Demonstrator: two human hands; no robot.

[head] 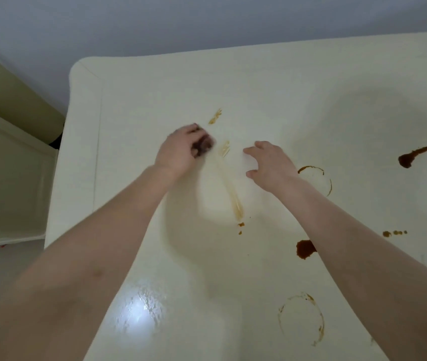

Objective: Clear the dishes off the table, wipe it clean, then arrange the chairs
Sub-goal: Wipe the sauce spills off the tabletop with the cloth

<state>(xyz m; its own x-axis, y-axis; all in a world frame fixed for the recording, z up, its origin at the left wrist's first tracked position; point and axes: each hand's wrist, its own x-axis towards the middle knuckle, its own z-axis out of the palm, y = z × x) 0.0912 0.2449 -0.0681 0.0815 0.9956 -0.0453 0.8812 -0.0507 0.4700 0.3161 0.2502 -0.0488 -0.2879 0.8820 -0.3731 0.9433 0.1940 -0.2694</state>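
The white table point(272, 100) is lying cleared of dishes but carrying 2 ring marks and several brown spills. The right hand point(272, 165) is resting spread and empty on it, likely bracing. The left hand point(178, 149) is closing around a dark cloth point(203, 145), pressing it onto a yellowish smear point(230, 188).

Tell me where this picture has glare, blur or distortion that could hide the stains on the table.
Head view: a bright glare patch on the glossy table near the bottom; the left hand and the dark cloth it grips are motion-blurred; the right hand is sharper; soft arm shadows dim the centre; the wide lens bows the table edges.
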